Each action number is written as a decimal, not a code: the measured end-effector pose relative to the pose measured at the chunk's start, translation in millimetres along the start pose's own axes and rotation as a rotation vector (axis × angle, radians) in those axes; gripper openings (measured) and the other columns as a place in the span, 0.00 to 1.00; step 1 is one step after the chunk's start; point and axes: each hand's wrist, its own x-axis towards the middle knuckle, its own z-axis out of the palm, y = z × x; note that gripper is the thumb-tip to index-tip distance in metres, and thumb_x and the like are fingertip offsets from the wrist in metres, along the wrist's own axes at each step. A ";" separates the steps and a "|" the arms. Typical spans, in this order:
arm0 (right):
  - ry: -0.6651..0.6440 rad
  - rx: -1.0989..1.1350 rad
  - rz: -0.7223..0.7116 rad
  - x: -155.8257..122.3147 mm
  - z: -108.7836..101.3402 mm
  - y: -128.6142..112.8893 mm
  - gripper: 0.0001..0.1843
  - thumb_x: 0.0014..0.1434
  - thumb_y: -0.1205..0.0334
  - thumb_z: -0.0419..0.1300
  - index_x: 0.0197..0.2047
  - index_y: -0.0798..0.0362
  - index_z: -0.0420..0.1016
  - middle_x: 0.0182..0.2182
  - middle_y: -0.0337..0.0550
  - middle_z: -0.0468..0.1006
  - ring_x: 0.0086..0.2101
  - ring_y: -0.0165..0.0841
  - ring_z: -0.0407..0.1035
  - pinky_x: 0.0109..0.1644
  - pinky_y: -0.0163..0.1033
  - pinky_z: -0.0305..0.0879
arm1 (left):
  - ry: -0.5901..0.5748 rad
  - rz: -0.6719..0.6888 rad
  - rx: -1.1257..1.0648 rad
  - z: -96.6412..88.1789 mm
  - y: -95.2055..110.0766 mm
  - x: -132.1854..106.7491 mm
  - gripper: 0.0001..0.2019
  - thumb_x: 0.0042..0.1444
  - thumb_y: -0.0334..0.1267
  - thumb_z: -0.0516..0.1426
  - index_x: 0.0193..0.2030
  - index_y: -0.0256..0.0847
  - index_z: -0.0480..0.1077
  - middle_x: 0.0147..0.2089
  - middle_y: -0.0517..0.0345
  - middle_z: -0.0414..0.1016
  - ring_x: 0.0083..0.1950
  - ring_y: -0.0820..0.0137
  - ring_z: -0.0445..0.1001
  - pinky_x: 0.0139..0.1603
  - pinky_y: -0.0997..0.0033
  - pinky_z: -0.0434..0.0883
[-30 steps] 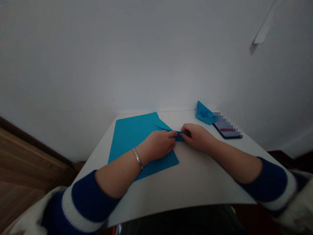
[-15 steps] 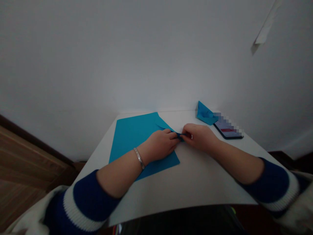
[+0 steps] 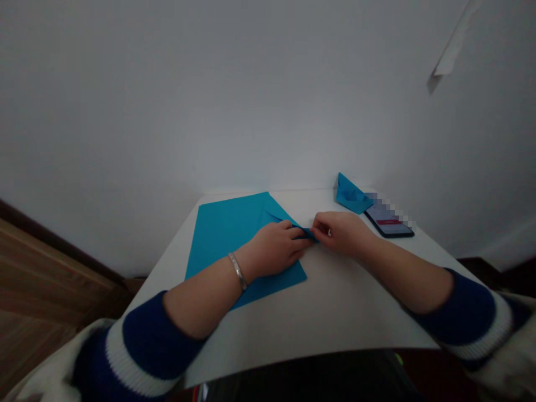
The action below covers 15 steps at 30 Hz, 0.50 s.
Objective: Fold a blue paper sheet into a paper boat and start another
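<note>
Between my hands is a small folded piece of blue paper [image 3: 309,231], mostly covered by fingers. My left hand [image 3: 276,245], with a silver bangle on its wrist, is closed on the paper's left part. It lies over a larger flat blue sheet of paper [image 3: 221,231] on the white table [image 3: 335,312]. A pale blue pointed edge of the folded paper shows behind my left knuckles. At the paper's right end, my right hand [image 3: 341,231] is closed, pinching its tip between thumb and forefinger.
A folded blue paper boat [image 3: 354,201] stands at the table's back right, touching or overlapping the corner of a phone [image 3: 387,222] with a lit, partly blurred screen. Behind the table rises a grey-white wall [image 3: 268,100]. Wooden boards [image 3: 50,279] are at the left.
My left fingers have shifted slightly right along the folded paper, and my right fingers have changed their pinch a little. The boat, the phone and the sheet have stayed in place.
</note>
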 end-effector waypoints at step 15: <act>-0.060 0.090 0.086 5.5 -1.1 -2.7 0.10 0.58 0.61 0.54 0.27 0.53 0.70 0.21 0.39 0.72 0.22 0.28 0.60 0.27 0.34 0.48 | 0.032 -0.076 0.029 -2.8 8.4 -1.1 0.17 0.64 0.41 0.48 0.57 0.45 0.67 0.45 0.49 0.70 0.45 0.61 0.67 0.46 0.61 0.65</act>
